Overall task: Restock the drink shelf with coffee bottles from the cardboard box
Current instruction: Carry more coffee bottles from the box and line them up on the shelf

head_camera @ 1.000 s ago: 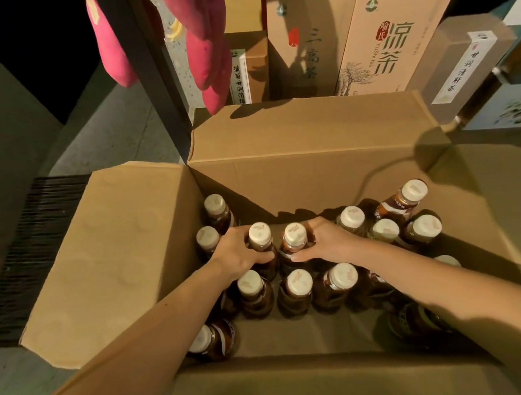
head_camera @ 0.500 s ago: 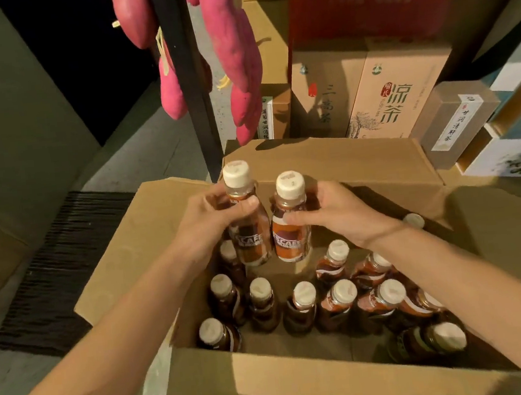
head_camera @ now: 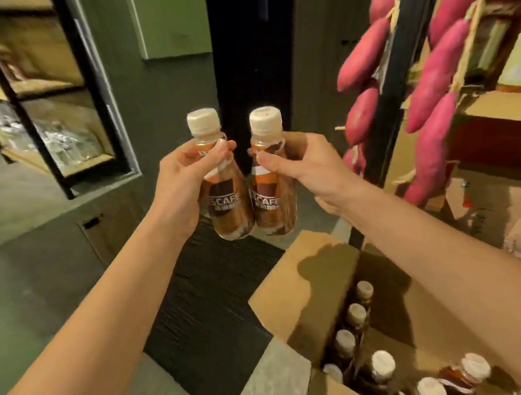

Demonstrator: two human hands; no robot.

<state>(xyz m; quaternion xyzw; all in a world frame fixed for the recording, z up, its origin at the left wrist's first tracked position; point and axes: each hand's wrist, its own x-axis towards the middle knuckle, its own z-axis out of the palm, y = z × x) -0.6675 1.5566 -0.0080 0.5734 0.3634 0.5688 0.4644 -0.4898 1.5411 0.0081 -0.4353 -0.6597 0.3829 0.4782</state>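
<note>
Two brown coffee bottles [head_camera: 229, 208], cream caps [head_camera: 203, 121], prob. touching, L hand [head_camera: 183, 181], R hand [head_camera: 311, 166] gripping

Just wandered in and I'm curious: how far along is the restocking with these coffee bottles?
Early, it seems. Done: two bottles are out of the cardboard box. In hand: the left hand grips one coffee bottle, the right hand the other bottle, both upright, side by side. Left: neither is shelved, and several capped bottles sit in the box. The drink shelf's fill cannot be judged.
</note>
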